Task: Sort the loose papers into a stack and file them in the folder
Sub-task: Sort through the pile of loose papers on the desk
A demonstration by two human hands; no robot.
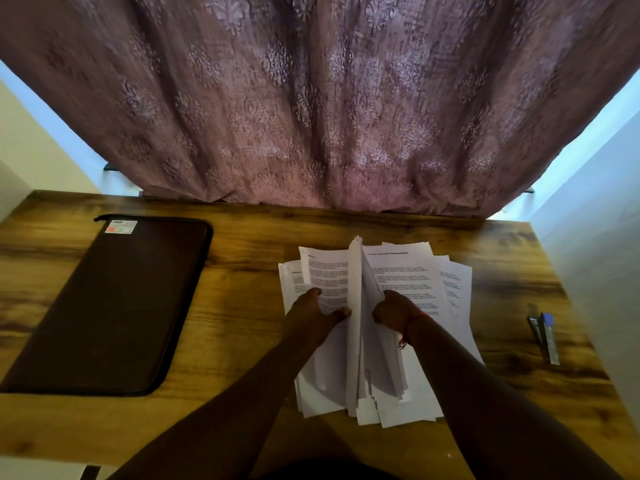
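Both hands, left hand (317,308) and right hand (393,310), pinching upright sheets amid loose papers (408,282) on desk (242,306), zipped folder (114,303) lying well left.

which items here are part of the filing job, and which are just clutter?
Job: papers, being gathered by left hand and right hand; closed folder lying to the left.
Clutter: pens near the desk's right edge; curtain behind.
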